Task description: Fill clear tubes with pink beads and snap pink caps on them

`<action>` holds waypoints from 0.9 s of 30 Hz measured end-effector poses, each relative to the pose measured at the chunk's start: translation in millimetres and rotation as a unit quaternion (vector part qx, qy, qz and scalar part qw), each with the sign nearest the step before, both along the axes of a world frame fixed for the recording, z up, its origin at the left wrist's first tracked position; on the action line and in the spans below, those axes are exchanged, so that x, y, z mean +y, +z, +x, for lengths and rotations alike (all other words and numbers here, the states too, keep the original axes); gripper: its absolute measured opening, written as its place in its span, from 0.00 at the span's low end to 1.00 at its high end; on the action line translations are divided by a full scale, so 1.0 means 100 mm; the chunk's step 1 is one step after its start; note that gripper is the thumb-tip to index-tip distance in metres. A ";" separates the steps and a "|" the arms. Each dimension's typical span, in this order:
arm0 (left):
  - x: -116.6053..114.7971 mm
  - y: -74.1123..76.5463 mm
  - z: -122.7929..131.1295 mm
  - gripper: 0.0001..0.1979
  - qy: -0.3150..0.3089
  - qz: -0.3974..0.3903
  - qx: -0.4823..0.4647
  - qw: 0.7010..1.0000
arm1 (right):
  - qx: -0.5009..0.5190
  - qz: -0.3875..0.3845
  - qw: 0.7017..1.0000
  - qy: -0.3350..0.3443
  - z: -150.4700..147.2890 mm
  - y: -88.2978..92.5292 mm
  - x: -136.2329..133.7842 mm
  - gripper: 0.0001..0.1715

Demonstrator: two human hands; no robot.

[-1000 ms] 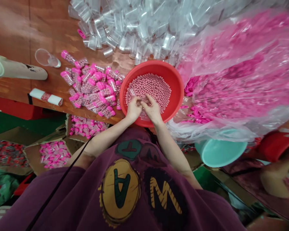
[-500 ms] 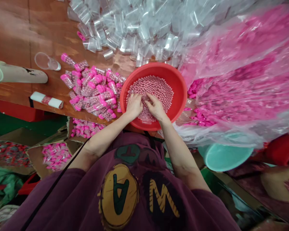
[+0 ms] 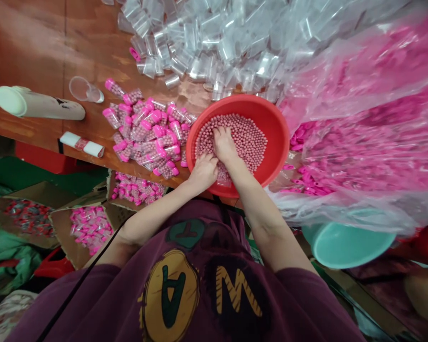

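Note:
A red bowl holds a heap of small pink beads. My right hand reaches into the heap, its bent fingers slightly apart and their tips down among the beads. Beside it, nearer to me, my left hand is curled low over the near left part of the bowl. What its fingers close on, if anything, is hidden. A clear plastic piece shows at the bowl's near side, partly covered by my right forearm. Left of the bowl lies a pile of clear bead-filled tubes with pink caps.
Many clear plastic cups lie behind the bowl. Pink plastic parts fill a clear bag at right, above a teal basin. A white cylinder and a roll lie at left. Cardboard boxes stand below the table edge.
My right hand has moved left and farther into the beads, and my left hand has drawn back toward me. The view has shifted, so the table things appear farther right.

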State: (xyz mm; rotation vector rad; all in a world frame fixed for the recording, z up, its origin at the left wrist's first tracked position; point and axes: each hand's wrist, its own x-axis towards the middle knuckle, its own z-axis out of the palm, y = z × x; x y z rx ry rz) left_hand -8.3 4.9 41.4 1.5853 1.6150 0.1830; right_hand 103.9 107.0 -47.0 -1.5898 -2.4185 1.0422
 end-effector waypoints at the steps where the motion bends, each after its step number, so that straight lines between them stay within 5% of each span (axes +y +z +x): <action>1: -0.02 0.00 -0.03 0.11 0.040 0.008 -0.035 0.999 | 0.034 -0.004 0.999 -0.015 -0.01 -0.03 -0.04 0.25; 4: 0.01 0.00 -0.08 0.07 0.217 0.022 -0.146 0.965 | 0.158 -0.006 0.982 -0.100 0.05 -0.02 -0.20 0.23; 8: 0.21 0.04 0.01 0.13 0.409 0.008 -0.298 0.862 | 0.296 -0.006 0.933 -0.203 0.14 0.20 -0.45 0.22; 11: 0.36 0.13 0.06 0.11 0.404 -0.031 -0.408 0.818 | 0.335 -0.004 0.913 -0.233 0.18 0.46 -0.57 0.26; 16: 0.48 0.37 -0.06 0.07 0.353 -0.098 -0.454 0.812 | 0.335 -0.014 0.924 -0.183 0.50 0.97 -0.51 0.35; 22: 0.50 0.64 -0.07 0.10 0.265 -0.188 -0.522 0.788 | 0.282 -0.022 0.957 -0.070 0.87 1.58 -0.33 0.21; 27: 0.46 0.74 -0.02 0.11 0.255 -0.205 -0.528 0.784 | 0.323 -0.105 0.934 -0.106 0.93 1.73 -0.35 0.13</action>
